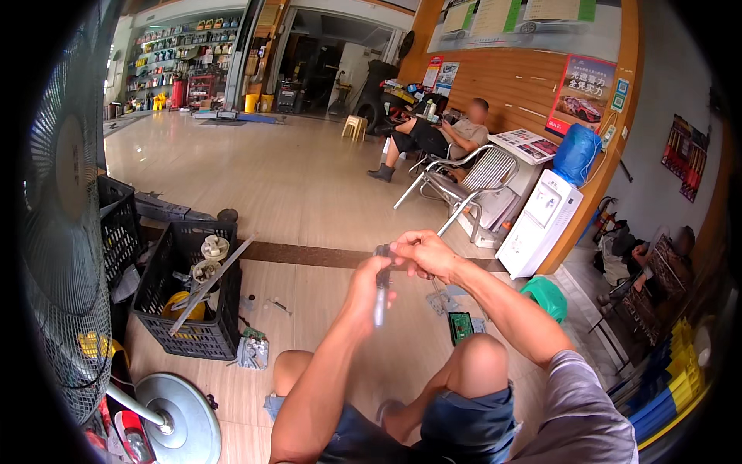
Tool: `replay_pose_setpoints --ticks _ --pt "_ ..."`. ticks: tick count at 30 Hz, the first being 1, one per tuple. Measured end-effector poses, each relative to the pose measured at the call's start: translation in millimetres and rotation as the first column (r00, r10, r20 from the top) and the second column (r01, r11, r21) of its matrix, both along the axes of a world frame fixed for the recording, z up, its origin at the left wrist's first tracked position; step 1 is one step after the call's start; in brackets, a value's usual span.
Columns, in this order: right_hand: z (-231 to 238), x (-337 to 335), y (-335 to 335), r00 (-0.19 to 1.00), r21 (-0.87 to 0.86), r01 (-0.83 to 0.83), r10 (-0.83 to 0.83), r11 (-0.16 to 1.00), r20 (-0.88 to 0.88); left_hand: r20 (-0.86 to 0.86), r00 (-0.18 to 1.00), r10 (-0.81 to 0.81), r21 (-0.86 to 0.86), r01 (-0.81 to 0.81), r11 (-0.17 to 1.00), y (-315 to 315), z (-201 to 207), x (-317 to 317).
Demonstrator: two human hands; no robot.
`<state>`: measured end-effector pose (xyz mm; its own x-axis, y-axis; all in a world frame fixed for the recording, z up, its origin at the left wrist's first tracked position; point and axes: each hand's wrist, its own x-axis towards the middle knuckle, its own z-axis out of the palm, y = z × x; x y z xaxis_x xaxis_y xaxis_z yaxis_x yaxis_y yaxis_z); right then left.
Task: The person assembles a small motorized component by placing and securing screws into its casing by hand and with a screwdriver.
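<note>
I sit with my knees up over a tiled floor. My left hand (370, 284) grips a slim grey metal tool (380, 303) held upright in front of me. My right hand (422, 254) pinches the dark upper end of that tool, fingers closed on it. What the dark end is cannot be made out. On the floor beyond my hands lie a small green circuit board (461, 325) and some small parts.
A black plastic crate (188, 298) with parts and a long metal strip stands at left, beside a standing fan (66, 255) with a round base (180, 417). A white water dispenser (539, 223), metal chairs (471, 182), a green stool (548, 296) and seated people are at right.
</note>
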<state>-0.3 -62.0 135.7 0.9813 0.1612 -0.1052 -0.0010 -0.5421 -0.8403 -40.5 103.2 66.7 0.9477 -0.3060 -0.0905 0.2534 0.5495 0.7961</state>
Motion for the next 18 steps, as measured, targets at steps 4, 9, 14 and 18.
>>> replay_pose_setpoints --ticks 4,9,14,18 --pt "7.8 1.3 4.3 1.000 -0.085 0.005 -0.004 0.996 0.012 -0.002 1.000 -0.003 0.017 0.003 1.000 -1.6 -3.7 3.6" --pt "7.2 -0.8 11.2 0.999 -0.081 -0.036 0.039 0.996 0.035 -0.033 0.999 -0.028 -0.055 0.026 0.998 7.7 -1.5 1.9" --pt "10.8 4.0 9.3 0.998 -0.077 -0.059 0.060 0.995 0.005 -0.040 0.999 0.018 -0.036 -0.020 0.999 3.3 -3.3 -2.0" --pt "12.3 -0.8 15.7 0.998 -0.067 -0.046 0.049 0.997 0.033 -0.039 0.999 0.028 -0.046 -0.029 0.999 11.0 3.8 -0.4"
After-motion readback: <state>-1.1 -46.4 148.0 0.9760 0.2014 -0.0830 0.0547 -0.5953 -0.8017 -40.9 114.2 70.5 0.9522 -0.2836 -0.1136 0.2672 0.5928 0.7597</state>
